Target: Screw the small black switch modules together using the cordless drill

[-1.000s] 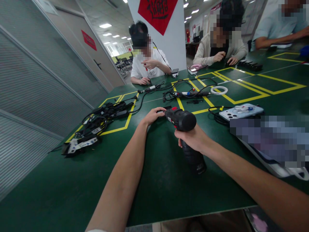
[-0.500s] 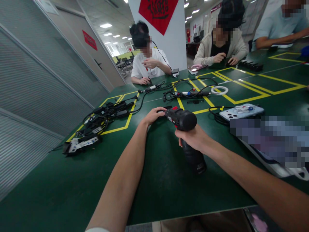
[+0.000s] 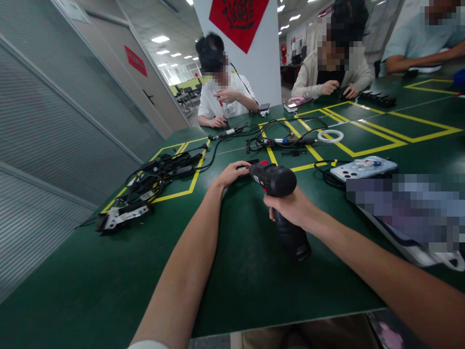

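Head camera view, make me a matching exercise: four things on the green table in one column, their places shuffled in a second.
Things:
1. power drill
2. white ring
3. phone
4. cable tangle

Places:
A. far side, inside the yellow lines
B. left part of the table
C. in the right hand
D. right of the drill, camera side up

Pairs: 1-C, 2-A, 3-D, 4-B

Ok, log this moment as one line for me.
right hand: grips black cordless drill | left hand: holds small black part at drill's nose | surface: green table | nearby: phone, cable pile
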Demonstrator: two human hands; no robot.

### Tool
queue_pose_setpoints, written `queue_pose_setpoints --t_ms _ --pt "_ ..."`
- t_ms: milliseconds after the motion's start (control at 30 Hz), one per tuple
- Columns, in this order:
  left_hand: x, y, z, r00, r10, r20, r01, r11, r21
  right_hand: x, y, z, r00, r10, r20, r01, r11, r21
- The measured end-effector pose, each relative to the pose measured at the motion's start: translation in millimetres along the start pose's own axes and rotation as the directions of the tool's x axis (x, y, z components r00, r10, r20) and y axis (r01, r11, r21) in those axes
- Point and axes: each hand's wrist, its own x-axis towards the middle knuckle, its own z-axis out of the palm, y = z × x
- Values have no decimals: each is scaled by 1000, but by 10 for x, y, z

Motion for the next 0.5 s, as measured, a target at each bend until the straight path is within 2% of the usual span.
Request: queue_pose_setpoints --t_ms 500 --pt "38 -88 -13 1000 19 -10 -19 1000 0 3 11 4 1000 1 -25 -2 1000 -22"
